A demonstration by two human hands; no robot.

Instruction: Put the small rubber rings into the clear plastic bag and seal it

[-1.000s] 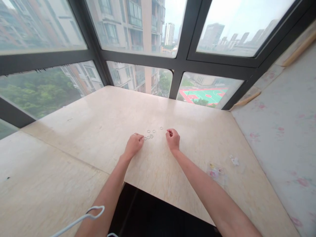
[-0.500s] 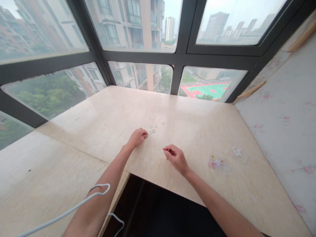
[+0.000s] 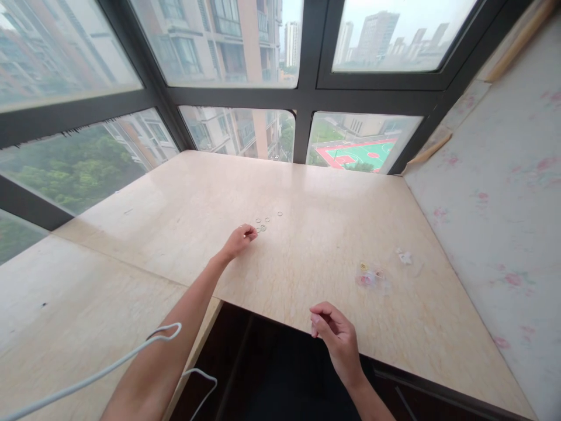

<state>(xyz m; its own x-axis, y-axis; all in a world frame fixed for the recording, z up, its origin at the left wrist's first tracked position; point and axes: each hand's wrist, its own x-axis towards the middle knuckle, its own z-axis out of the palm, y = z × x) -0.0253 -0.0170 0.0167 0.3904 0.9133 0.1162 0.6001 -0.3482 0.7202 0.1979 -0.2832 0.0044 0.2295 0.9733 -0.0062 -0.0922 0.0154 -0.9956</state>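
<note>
Several small metal rings (image 3: 263,223) lie on the pale marble windowsill top (image 3: 307,234). My left hand (image 3: 239,240) rests on the top with its fingertips pinched together right beside the nearest ring; whether a ring is in the pinch I cannot make out. My right hand (image 3: 335,336) hovers at the top's near edge, fingers curled with thumb against fingertips, and what it holds, if anything, is too small to see.
A clear little bag of coloured bits (image 3: 371,276) and a small white piece (image 3: 404,256) lie to the right. A white cable (image 3: 109,368) loops over my left forearm. Dark-framed windows (image 3: 307,99) ring the far side; a floral-papered wall (image 3: 504,193) stands right.
My right hand has drawn back from beside the rings to the near edge of the top. The left hand has stayed by the rings. The view has shifted slightly.
</note>
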